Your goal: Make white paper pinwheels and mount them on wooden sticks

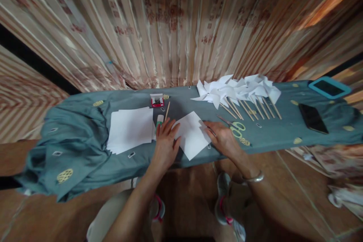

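A square white sheet of paper [193, 136] lies turned like a diamond on the cloth. My left hand [166, 143] rests on its left corner, fingers spread. At the right corner my right hand [224, 137] has its fingers curled together against the paper; a thin dark thing shows there, too small to make out. Scissors [236, 128] with light green handles lie just beyond my right hand. Close past my left fingers are a glue stick [160, 119] and a thin wooden stick [167, 110]. A stack of white paper [131, 129] sits to the left.
Several white paper pinwheels [218, 90] on wooden sticks lie at the back right. An open red box [157, 101] holds small dark items. A phone [313, 118] and a blue-framed tablet [329, 87] lie at the right. Bunched cloth [76, 136] covers the left end; a curtain hangs behind.
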Demonstrator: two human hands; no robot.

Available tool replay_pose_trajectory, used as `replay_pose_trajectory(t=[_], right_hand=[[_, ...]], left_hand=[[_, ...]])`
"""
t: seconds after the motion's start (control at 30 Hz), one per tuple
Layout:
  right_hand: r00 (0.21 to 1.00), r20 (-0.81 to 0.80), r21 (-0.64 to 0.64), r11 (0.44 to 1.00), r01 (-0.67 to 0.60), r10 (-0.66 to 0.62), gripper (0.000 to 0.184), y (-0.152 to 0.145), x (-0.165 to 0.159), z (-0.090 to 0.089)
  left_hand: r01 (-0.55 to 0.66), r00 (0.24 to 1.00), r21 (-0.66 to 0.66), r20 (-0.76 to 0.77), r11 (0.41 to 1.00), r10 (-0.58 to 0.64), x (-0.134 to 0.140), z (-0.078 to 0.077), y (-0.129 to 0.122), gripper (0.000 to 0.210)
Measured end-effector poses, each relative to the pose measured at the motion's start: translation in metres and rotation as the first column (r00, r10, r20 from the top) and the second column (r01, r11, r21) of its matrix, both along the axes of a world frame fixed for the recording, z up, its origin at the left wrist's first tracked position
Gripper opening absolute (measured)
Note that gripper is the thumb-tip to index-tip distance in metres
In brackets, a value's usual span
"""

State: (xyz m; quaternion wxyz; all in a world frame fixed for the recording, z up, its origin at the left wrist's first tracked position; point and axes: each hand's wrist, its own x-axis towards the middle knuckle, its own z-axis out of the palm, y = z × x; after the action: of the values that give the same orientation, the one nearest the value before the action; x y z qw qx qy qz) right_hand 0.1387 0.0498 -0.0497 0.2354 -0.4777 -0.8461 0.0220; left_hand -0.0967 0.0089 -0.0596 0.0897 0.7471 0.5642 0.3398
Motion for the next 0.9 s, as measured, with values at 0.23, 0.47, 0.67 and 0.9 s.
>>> replay_pose_trajectory(t=[0.23,0.47,0.67,0.9], right_hand=[[0.992,-0.03,-0.066,0.99,-0.121,0.12,0.03,-0.006,-0.039,0.007],[0.996,0.03,-0.234,0.969,-0.078,0.087,0.031,-0.001,-0.069,0.022],[1.0,-0.014,-0.351,0.936,0.015,-0.021,0.03,-0.001,-0.101,0.027],[0.983,0.124,-0.293,0.942,0.166,-0.135,0.029,0.01,-0.116,0.035]], left_hand=[[-0.137,0.99,-0.11,0.011,0.984,0.139,-0.042,-0.01,0.014,0.05],[-0.148,0.975,-0.111,0.153,0.983,0.164,-0.044,-0.012,0.022,0.054],[-0.082,0.734,-0.191,0.652,0.978,0.188,-0.041,-0.007,0.027,0.047],[-0.014,0.176,-0.215,0.961,0.976,0.214,-0.028,0.023,0.028,0.038]])
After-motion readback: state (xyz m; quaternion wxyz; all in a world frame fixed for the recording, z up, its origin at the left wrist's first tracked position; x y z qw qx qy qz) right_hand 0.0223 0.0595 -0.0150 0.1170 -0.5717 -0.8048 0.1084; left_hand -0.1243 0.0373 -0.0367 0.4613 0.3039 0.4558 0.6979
